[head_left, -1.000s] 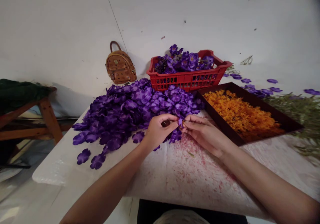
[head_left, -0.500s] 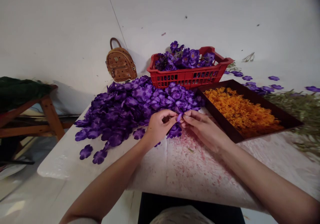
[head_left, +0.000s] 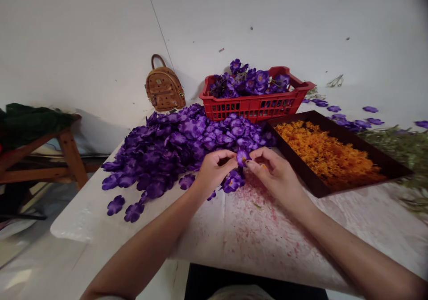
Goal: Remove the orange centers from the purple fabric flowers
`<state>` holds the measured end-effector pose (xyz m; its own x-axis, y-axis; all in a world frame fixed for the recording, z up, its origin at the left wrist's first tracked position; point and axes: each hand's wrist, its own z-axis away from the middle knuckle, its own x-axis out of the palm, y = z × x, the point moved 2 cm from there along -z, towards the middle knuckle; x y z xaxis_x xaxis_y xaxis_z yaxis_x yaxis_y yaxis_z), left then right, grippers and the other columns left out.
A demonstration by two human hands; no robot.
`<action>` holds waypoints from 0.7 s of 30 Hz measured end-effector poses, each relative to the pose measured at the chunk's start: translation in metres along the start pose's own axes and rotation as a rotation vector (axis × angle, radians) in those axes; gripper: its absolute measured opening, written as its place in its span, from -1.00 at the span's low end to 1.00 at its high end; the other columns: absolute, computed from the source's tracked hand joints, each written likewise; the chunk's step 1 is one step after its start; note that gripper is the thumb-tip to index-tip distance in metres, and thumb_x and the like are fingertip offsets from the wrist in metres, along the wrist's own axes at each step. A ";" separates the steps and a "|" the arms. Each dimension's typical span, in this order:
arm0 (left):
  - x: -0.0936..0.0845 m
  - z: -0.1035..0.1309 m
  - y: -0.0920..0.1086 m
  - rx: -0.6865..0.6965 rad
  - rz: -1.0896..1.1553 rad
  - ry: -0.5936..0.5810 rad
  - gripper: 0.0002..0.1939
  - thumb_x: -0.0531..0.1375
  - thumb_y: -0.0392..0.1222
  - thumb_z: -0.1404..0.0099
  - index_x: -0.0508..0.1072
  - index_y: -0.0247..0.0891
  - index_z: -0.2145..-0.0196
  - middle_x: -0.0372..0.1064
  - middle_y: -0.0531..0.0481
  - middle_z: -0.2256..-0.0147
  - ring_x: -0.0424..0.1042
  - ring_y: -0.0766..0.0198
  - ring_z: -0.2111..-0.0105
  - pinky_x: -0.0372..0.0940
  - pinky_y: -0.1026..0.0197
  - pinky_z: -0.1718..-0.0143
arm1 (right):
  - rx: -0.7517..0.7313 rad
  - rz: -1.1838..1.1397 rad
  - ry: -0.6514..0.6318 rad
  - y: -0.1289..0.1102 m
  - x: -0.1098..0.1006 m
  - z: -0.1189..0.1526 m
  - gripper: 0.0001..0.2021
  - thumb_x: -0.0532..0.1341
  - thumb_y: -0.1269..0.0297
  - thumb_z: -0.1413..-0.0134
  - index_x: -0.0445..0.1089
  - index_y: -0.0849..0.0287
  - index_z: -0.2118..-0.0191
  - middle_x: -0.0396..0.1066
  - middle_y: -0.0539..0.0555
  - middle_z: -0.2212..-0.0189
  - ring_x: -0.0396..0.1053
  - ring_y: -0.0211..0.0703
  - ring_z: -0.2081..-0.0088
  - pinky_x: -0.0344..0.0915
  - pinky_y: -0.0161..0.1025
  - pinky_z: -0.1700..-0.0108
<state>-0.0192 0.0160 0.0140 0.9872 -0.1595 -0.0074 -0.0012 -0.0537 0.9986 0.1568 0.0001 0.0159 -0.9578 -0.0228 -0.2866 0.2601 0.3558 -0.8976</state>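
Between my two hands is a purple artificial flower [head_left: 242, 158] with a yellowish centre. My left hand [head_left: 214, 170] pinches its left side between thumb and fingers. The thumb and fingertips of my right hand [head_left: 276, 173] meet at its right edge. A bit of orange shows behind the right hand's fingers. Just below the held flower, another purple flower [head_left: 233, 182] with a light centre lies on the table. A large heap of purple petal pieces [head_left: 167, 144] spreads behind and to the left of my left hand.
A dark tray [head_left: 334, 113] of orange flower centres [head_left: 324, 153] lies to the right. Behind stands a red basket [head_left: 247, 109] holding purple flowers, beside a brown backpack [head_left: 164, 88]. Green stems [head_left: 401, 148] lie far right. A wooden stool [head_left: 72, 157] stands left of the white table [head_left: 207, 237].
The flower between my hands now faces up with its centre showing. My right fingers have spread slightly, and the flower below shows its centre too. The view has shifted a little.
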 end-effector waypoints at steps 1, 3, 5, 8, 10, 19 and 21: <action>0.000 0.000 0.000 0.028 -0.023 0.010 -0.84 0.38 -0.13 -0.19 0.61 -0.29 0.37 0.51 0.01 0.43 0.38 0.33 0.44 0.24 0.27 0.35 | 0.039 -0.015 -0.032 0.003 0.002 -0.001 -0.82 0.31 0.11 -0.16 0.39 0.08 0.25 0.46 0.02 0.35 0.39 -0.09 0.32 0.29 -0.15 0.24; -0.001 -0.001 0.000 0.066 -0.076 0.025 -0.87 0.37 -0.15 -0.18 0.62 -0.28 0.38 0.53 -0.01 0.41 0.41 0.31 0.42 0.27 0.26 0.33 | 0.090 -0.028 -0.093 0.006 0.007 -0.001 -0.77 0.36 0.10 -0.08 0.37 0.08 0.24 0.47 0.02 0.35 0.40 -0.09 0.32 0.31 -0.15 0.25; 0.001 0.000 0.000 0.067 -0.115 0.031 -0.88 0.35 -0.17 -0.19 0.62 -0.28 0.40 0.54 -0.02 0.41 0.41 0.31 0.43 0.27 0.26 0.35 | 0.095 -0.020 -0.117 0.007 0.010 -0.002 -0.77 0.37 0.12 -0.07 0.34 0.07 0.26 0.47 0.00 0.37 0.39 -0.10 0.34 0.30 -0.16 0.27; 0.003 0.002 0.002 0.049 -0.128 0.035 -0.87 0.34 -0.17 -0.20 0.61 -0.28 0.42 0.53 -0.02 0.44 0.40 0.32 0.46 0.27 0.25 0.37 | 0.048 0.025 -0.069 0.005 0.011 -0.001 -0.82 0.34 0.17 -0.10 0.33 0.07 0.29 0.43 -0.01 0.40 0.36 -0.12 0.36 0.27 -0.18 0.29; 0.003 0.002 0.003 0.036 -0.127 0.040 -0.86 0.34 -0.16 -0.19 0.60 -0.28 0.45 0.51 0.00 0.47 0.38 0.33 0.48 0.28 0.25 0.37 | 0.006 0.067 -0.028 0.003 0.009 0.000 -0.86 0.31 0.20 -0.13 0.35 0.07 0.30 0.39 -0.01 0.41 0.34 -0.13 0.37 0.25 -0.19 0.30; -0.003 -0.001 0.004 -0.013 -0.145 -0.013 -0.85 0.35 -0.15 -0.20 0.60 -0.27 0.47 0.50 0.01 0.47 0.38 0.33 0.47 0.26 0.26 0.37 | 0.026 0.012 -0.061 0.002 0.006 -0.002 -0.86 0.27 0.16 -0.17 0.35 0.07 0.32 0.33 -0.02 0.43 0.29 -0.14 0.37 0.22 -0.18 0.28; -0.003 -0.001 0.003 -0.010 -0.163 -0.026 -0.84 0.35 -0.13 -0.20 0.61 -0.26 0.45 0.51 0.00 0.46 0.39 0.32 0.46 0.26 0.25 0.38 | 0.075 -0.067 -0.101 0.005 0.007 -0.003 -0.82 0.28 0.12 -0.16 0.33 0.08 0.33 0.31 -0.02 0.41 0.29 -0.15 0.36 0.23 -0.18 0.27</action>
<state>-0.0224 0.0176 0.0169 0.9697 -0.1750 -0.1707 0.1605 -0.0710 0.9845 0.1511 0.0044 0.0107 -0.9572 -0.1395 -0.2537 0.2078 0.2793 -0.9374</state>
